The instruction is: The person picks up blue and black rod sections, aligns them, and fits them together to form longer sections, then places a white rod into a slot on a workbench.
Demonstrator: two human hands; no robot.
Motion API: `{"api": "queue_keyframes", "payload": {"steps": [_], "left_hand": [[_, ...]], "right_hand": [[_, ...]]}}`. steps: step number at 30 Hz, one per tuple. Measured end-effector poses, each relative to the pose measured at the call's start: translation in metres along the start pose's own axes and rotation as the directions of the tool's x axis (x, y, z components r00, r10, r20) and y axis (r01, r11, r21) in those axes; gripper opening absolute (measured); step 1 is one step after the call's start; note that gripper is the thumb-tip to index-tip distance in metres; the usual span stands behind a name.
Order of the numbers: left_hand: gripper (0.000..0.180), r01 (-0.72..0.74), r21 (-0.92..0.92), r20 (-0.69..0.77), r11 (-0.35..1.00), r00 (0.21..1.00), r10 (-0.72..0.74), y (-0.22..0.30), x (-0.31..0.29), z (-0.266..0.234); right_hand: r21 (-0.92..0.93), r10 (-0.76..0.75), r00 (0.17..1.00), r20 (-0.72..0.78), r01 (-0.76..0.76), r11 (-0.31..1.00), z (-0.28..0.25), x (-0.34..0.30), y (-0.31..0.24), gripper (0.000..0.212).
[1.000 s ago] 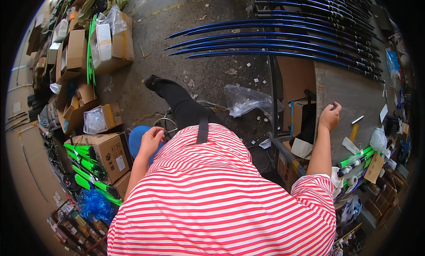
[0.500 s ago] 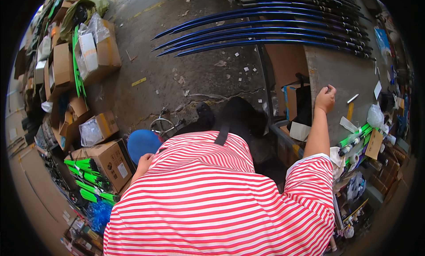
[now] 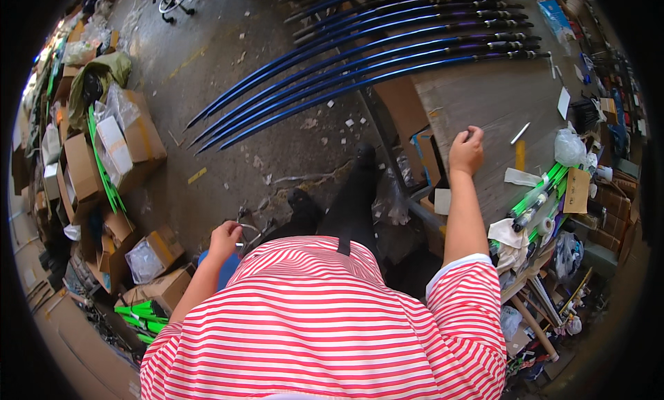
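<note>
My left hand [image 3: 225,239] is beside my waist at the left, its fingers closed on a small white stick [image 3: 239,244]; what kind of stick is too small to tell. Over the near left part of the grey worktable [image 3: 449,99], my right hand [image 3: 467,152] has its fingers curled in. A dark spot shows at its fingertips, but I cannot make out what it is. Several glossy blue fishing rods [image 3: 360,75] lie side by side beyond it, handles over the table and thin ends out past its edge. A white pen-like stick [image 3: 520,133] rests to the right.
Bundled bright green rods [image 3: 543,189] and a clear plastic bag [image 3: 570,147] crowd the table's right side. Opened cardboard boxes [image 3: 86,168] stand at the left. A blue round seat [image 3: 229,271] is behind my left hand. Paper scraps litter the floor; a wheeled chair base [image 3: 181,0] stands far off.
My left hand has come up and forward from my side, and the white stick now shows in it. My right hand stays curled over the table. The whole view has shifted and my legs look straighter.
</note>
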State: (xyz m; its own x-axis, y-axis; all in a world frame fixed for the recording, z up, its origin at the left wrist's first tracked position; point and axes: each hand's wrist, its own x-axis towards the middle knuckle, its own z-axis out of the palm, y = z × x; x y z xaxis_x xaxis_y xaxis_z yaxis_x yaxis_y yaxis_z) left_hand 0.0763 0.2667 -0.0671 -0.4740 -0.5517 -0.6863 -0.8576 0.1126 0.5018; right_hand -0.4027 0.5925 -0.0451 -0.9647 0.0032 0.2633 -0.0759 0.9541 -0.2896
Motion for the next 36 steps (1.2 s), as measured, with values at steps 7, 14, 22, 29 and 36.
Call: {"api": "queue_keyframes", "payload": {"steps": [7,14,22,29,36], "left_hand": [[0.012,-0.611,0.209,-0.213,0.763,0.733,0.645,0.206,0.012,0.014],[0.015,-0.727,0.394,-0.353,0.562,0.445,0.823,0.381,0.109,-0.003],[0.025,-0.358,0.533,-0.232,0.767,0.809,0.54,0.435,0.217,0.015],[0.031,-0.4,0.605,-0.129,0.689,0.804,0.58,0.416,0.239,-0.004],[0.034,-0.596,0.463,-0.068,0.656,0.714,0.697,0.444,0.202,-0.02]], "right_hand": [[0.088,-0.13,0.989,-0.066,0.136,0.987,0.007,0.008,0.016,0.019],[0.28,-0.109,0.99,0.088,0.081,0.957,0.004,0.005,0.029,0.018],[0.415,-0.153,0.97,0.187,0.063,0.908,-0.012,0.01,0.031,0.015],[0.396,-0.124,0.983,0.132,0.062,0.916,-0.013,0.019,0.023,0.013],[0.524,0.007,0.988,0.152,-0.087,0.847,-0.009,0.046,0.001,0.016]]}}
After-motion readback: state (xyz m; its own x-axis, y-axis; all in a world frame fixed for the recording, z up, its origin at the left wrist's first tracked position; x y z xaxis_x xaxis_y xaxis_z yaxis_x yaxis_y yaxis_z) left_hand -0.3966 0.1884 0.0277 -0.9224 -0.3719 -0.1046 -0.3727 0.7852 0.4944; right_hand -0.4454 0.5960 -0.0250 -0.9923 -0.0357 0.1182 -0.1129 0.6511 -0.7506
